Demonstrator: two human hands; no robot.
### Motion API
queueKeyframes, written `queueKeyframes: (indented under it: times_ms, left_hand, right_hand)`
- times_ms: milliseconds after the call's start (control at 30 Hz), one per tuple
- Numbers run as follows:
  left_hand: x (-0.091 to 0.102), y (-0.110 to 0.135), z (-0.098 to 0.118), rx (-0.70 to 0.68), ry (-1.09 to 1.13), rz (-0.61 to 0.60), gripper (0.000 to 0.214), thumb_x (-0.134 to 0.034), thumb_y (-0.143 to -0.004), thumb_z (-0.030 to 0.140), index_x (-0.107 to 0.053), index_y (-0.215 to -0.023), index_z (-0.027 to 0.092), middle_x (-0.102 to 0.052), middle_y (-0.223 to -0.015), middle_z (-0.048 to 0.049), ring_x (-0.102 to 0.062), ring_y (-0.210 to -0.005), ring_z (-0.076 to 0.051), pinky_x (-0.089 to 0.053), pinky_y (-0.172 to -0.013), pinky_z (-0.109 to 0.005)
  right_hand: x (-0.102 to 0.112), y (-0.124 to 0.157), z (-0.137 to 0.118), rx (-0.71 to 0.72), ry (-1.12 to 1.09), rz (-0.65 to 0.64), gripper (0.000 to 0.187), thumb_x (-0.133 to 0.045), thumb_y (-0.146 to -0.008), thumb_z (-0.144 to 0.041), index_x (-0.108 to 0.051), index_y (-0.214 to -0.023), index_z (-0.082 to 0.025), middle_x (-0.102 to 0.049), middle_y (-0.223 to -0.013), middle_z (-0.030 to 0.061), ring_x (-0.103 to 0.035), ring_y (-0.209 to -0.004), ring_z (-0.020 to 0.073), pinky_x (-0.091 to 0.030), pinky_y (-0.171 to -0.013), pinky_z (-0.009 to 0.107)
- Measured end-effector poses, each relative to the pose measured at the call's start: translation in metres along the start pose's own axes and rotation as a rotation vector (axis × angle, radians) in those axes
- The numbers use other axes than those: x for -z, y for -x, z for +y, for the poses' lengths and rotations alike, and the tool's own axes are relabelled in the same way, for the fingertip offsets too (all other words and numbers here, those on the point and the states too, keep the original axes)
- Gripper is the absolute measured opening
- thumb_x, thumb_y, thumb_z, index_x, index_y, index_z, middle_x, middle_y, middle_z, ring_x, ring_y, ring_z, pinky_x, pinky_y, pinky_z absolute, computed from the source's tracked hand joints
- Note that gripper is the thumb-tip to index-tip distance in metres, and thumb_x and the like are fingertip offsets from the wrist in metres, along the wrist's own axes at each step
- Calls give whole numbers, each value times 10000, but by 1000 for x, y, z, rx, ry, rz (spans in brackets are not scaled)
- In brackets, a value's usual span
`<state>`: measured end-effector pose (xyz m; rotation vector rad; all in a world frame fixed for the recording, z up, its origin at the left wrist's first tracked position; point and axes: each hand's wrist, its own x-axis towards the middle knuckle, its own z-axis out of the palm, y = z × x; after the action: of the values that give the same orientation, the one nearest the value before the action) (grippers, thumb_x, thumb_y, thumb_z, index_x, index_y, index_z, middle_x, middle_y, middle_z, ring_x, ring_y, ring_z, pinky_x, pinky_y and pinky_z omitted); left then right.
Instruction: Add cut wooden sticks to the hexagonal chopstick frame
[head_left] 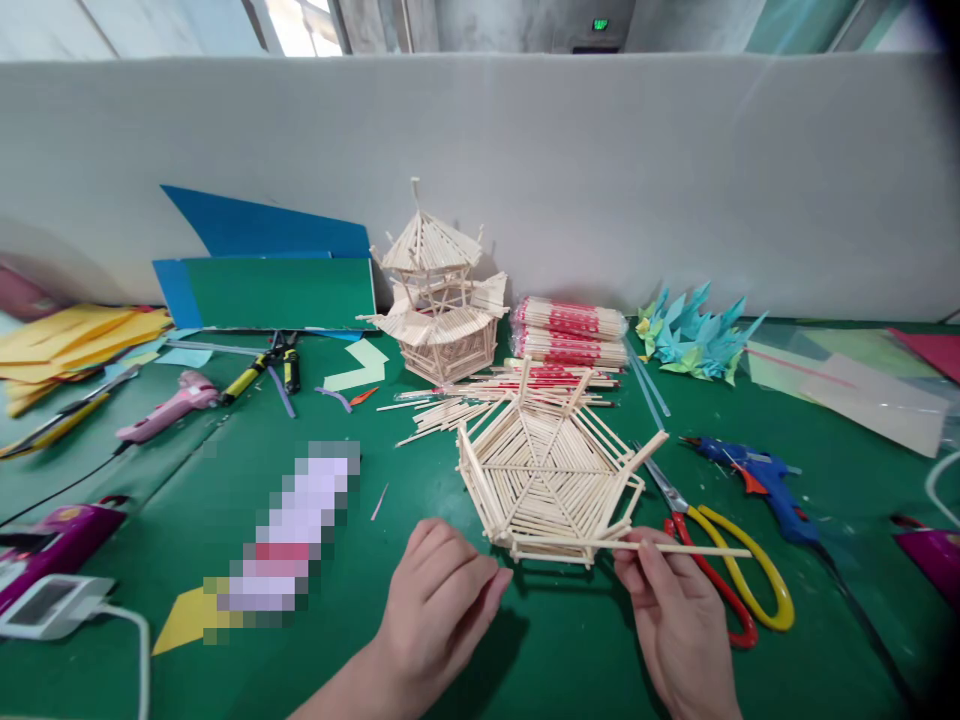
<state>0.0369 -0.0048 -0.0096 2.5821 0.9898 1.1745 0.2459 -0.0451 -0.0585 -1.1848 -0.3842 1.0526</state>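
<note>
A hexagonal frame [551,480] of thin wooden sticks, with short posts rising at its corners, lies on the green table in front of me. My right hand [675,610] pinches a long wooden stick [709,550] between thumb and fingers. That stick runs level along the frame's near edge; whether it touches the frame I cannot tell. Just left of the near edge, my left hand [450,600] is closed with its fingers curled, and anything inside them is hidden. Behind the frame stands a tiered stick pavilion [442,300]. Loose sticks [450,415] lie between the two.
Red-and-yellow scissors [720,560] and a blue glue gun [765,480] lie right. Wrapped stick bundles [570,330] and folded blue paper [694,330] sit behind. A pink glue gun [169,405], pliers [277,365] and a white device [56,605] are left. A grey partition [480,130] closes the back.
</note>
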Motion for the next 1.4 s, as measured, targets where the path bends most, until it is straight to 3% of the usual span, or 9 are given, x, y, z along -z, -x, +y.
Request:
queueKeyframes:
  times_ms: [267, 467, 567, 667, 700, 767, 867, 967, 1400]
  left_hand:
    - [3, -19, 15, -101, -51, 78, 222, -596, -721, 8, -575, -900, 139, -614, -637, -29, -527, -584, -142, -439, -597, -306]
    - [-21, -11, 33, -159, 99, 85, 237, -561, -739, 0, -598, -939, 122, -636, -627, -53, -530, -565, -154, -445, -551, -300]
    - [-36, -4, 44, 188, 442, 31, 191, -547, -770, 51, -639, -910, 143, -630, -650, -60, -555, -561, -144, -454, -512, -246]
    - [-52, -5, 52, 848, 838, -32, 158, -571, -807, 254, -679, -880, 165, -598, -591, -22, -502, -463, -105, -403, -438, -206]
    - [-56, -6, 54, 1028, 966, -10, 199, -588, -796, 308, -682, -878, 153, -572, -556, -7, -468, -437, -90, -381, -433, -199]
    - [-63, -11, 57, 1226, 1191, 93, 258, -637, -753, 362, -683, -848, 126, -543, -532, 9, -409, -421, -64, -337, -433, -181]
    - [-68, -17, 57, 1319, 1411, 262, 283, -689, -707, 359, -682, -868, 126, -552, -542, 13, -388, -441, -52, -324, -457, -169]
    - [-69, -20, 56, 1362, 1461, 355, 266, -704, -698, 336, -689, -870, 134, -559, -537, 16, -398, -462, -52, -338, -482, -162]
    - [-71, -23, 52, 1288, 1402, 302, 210, -693, -713, 323, -693, -708, 113, -540, -504, 20, -375, -457, -47, -302, -461, -163]
  right_hand:
    - [2, 0, -4, 82, 50, 8, 174, -689, -710, -328, -680, -782, -170, -626, -643, 29, -503, -533, 115, -428, -506, 249]
    - [7, -3, -4, 111, 84, 10, 170, -683, -712, -327, -671, -786, -174, -642, -686, 30, -504, -543, 106, -394, -488, 227]
    - [6, -4, -6, 106, 82, 7, 176, -681, -715, -328, -667, -794, -171, -635, -691, 28, -490, -531, 101, -381, -477, 225]
    - [4, -4, -6, 95, 79, -3, 178, -673, -723, -333, -662, -795, -171, -629, -691, 23, -471, -514, 94, -373, -473, 225]
    - [3, -3, -5, 90, 80, -7, 176, -671, -725, -334, -662, -791, -172, -627, -686, 20, -467, -514, 94, -373, -475, 225]
    - [2, -1, -4, 80, 83, -16, 175, -672, -722, -337, -661, -780, -173, -626, -680, 18, -461, -516, 93, -375, -481, 225]
    - [-1, 1, -2, 68, 84, -26, 181, -678, -716, -337, -656, -783, -170, -626, -682, 21, -455, -518, 91, -375, -482, 222]
    - [-4, 3, -3, 62, 76, -26, 179, -682, -716, -332, -651, -786, -170, -613, -650, 11, -451, -511, 84, -376, -485, 215]
    - [-7, 4, -5, 55, 58, -24, 178, -660, -743, -342, -662, -801, -174, -620, -645, 3, -451, -526, 77, -380, -511, 203]
